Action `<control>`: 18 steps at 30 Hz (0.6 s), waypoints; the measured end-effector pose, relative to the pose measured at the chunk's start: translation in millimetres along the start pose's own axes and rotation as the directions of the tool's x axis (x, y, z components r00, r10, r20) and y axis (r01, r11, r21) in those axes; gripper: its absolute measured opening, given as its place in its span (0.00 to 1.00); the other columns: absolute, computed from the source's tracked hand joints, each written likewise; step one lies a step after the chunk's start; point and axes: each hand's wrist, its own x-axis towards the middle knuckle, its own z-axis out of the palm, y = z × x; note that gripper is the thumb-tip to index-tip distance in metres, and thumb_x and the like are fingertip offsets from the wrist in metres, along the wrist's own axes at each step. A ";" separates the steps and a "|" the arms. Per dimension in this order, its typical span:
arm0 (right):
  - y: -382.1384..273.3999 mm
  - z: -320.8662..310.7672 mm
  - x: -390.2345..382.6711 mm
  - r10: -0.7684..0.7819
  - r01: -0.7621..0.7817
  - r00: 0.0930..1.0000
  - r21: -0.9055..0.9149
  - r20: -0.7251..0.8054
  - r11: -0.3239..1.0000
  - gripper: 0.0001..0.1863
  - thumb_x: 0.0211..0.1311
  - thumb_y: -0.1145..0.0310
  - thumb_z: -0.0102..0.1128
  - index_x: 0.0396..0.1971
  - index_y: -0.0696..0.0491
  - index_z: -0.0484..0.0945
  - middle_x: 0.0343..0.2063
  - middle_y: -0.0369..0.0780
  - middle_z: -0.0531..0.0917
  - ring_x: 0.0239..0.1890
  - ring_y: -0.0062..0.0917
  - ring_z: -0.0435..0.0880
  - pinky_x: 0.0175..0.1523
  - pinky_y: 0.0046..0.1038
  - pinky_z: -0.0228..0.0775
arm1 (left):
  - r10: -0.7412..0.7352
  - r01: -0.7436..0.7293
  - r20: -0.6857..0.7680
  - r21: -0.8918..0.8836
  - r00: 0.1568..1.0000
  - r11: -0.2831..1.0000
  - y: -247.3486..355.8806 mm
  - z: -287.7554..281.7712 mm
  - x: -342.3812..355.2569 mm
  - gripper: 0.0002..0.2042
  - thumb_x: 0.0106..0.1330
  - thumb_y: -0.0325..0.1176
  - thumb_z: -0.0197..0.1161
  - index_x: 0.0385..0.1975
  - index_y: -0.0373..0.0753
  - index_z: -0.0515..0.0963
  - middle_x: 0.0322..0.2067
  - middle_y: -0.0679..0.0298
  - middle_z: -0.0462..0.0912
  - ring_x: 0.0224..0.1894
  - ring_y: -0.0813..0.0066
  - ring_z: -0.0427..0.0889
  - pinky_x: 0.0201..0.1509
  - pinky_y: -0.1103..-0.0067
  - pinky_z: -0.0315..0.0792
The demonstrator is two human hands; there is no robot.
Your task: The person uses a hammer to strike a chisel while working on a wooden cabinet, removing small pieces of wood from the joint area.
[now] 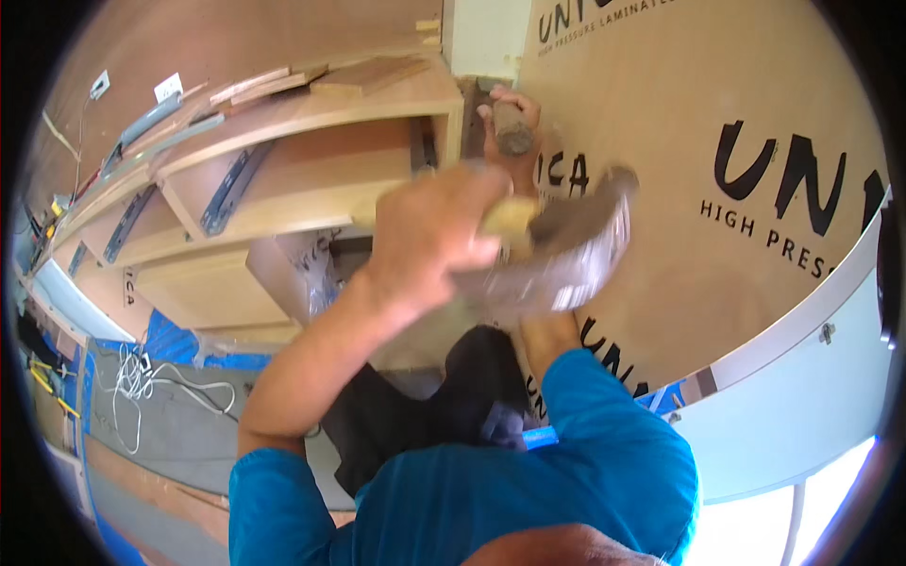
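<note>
My left hand (425, 231) is closed round the yellowish handle of a hammer (590, 259), raised in front of my chest. The hammer's dark metal head is smeared by motion and covers part of my right forearm. Farther out, my right hand (526, 108) grips a short, round-ended, grey-brown rod (512, 129), held near the corner between the wooden cabinet (451, 99) and the printed laminate panel (661, 113). The rod's end faces up toward me. Its other end is hidden, so I cannot tell what kind of tool it is.
Loose wood strips (274, 83) lie on the cabinet top. Its open bays carry metal drawer slides (236, 189). A white cable (137, 377) lies coiled on the grey floor covering at left, edged by blue tape (170, 340). A pale curved panel (802, 396) stands at right.
</note>
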 end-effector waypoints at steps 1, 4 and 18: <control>-3.9 2.7 17.3 -0.051 0.050 0.999 0.023 0.003 0.998 0.22 0.57 0.83 0.76 0.49 0.52 0.78 0.48 0.42 0.87 0.54 0.34 0.86 0.58 0.34 0.78 | 0.029 -0.029 -0.044 0.009 0.999 1.000 -10.8 7.1 -0.8 0.14 0.57 0.32 0.68 0.44 0.44 0.79 0.30 0.55 0.83 0.32 0.48 0.86 0.29 0.55 0.78; 16.4 -0.4 3.6 -0.151 0.155 0.988 0.130 -0.043 0.979 0.24 0.56 0.84 0.75 0.51 0.52 0.78 0.48 0.43 0.88 0.53 0.35 0.88 0.57 0.34 0.79 | -0.072 0.059 0.116 0.111 0.991 0.992 0.1 9.1 -11.9 0.14 0.58 0.35 0.68 0.43 0.43 0.79 0.31 0.56 0.83 0.34 0.49 0.87 0.29 0.56 0.78; -12.5 3.8 7.8 0.067 -0.091 0.994 0.301 0.091 0.949 0.20 0.61 0.89 0.66 0.51 0.54 0.76 0.54 0.43 0.81 0.55 0.29 0.83 0.58 0.28 0.82 | -0.036 0.032 -0.122 -0.036 0.992 0.999 -22.4 9.5 -19.4 0.14 0.56 0.34 0.71 0.41 0.43 0.78 0.32 0.55 0.83 0.34 0.47 0.85 0.32 0.56 0.76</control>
